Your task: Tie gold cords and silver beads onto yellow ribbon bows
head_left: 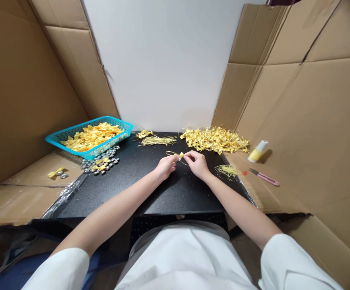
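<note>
Two cardboard walls [307,121] flank a black desk [150,193]. At the desk's far left a teal basket [72,135] holds yellow pieces, with silver bits [100,164] scattered just beside it. A heap of gold bows [215,140] lies at the far right, and a bundle of gold wires [158,140] sits between basket and heap. On the cardboard to the right rest a small bottle [257,151] and pink snips [265,177]. Near the desk's middle, the left hand [165,167] and right hand [197,163] meet over one small bow [181,155]; the fingers of both are closed, pinching it just above the desk, its thin wire looping out leftward.
</note>
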`<state>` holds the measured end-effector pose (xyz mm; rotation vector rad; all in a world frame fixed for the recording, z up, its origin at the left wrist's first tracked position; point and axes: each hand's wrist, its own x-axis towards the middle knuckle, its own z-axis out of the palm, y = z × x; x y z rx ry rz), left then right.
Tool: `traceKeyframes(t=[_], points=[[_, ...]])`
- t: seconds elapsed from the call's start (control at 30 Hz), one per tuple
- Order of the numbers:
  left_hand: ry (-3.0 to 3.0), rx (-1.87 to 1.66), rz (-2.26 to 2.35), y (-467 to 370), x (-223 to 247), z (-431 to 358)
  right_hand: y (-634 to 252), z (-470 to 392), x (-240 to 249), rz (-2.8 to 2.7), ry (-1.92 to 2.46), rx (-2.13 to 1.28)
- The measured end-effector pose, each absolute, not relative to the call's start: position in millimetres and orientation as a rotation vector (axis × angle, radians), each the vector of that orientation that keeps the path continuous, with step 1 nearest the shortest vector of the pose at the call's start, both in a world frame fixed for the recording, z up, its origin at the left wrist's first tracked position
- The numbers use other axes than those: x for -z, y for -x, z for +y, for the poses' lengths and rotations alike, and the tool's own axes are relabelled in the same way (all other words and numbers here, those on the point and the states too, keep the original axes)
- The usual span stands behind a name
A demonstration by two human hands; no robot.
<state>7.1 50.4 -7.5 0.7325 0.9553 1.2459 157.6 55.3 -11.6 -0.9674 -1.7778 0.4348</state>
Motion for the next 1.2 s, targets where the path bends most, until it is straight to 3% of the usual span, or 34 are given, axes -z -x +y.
traceKeyframes(t=[1.2], points=[[-1.116, -1.38, 1.029, -3, 13, 51, -158, 70, 30, -1.609, 0.979, -0.846]])
